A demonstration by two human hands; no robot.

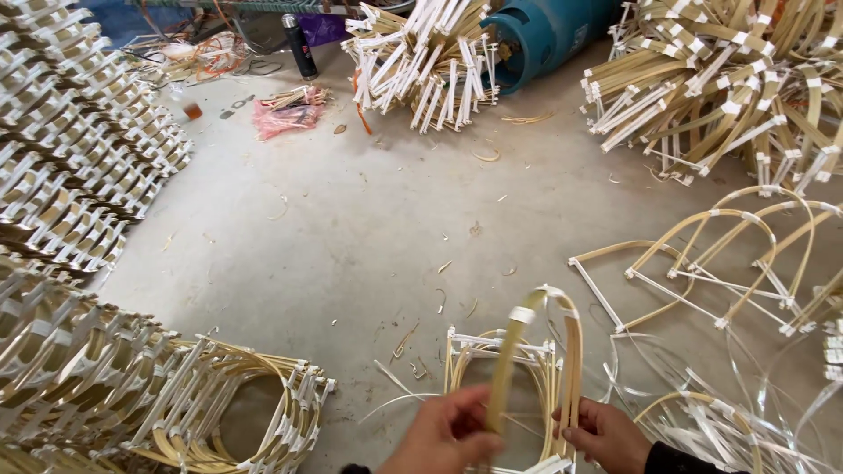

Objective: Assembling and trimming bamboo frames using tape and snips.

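Your left hand [450,432] and right hand [606,432] both grip the hoop [537,351]; pink bag [283,116] lies near floor's [351,219] far edge.

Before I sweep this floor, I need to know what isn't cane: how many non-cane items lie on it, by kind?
Blue gas cylinder: 1
Dark spray can: 1
Pink plastic bag: 1
Total: 3
Both hands, left hand and right hand, grip a bent cane frame, not counted.
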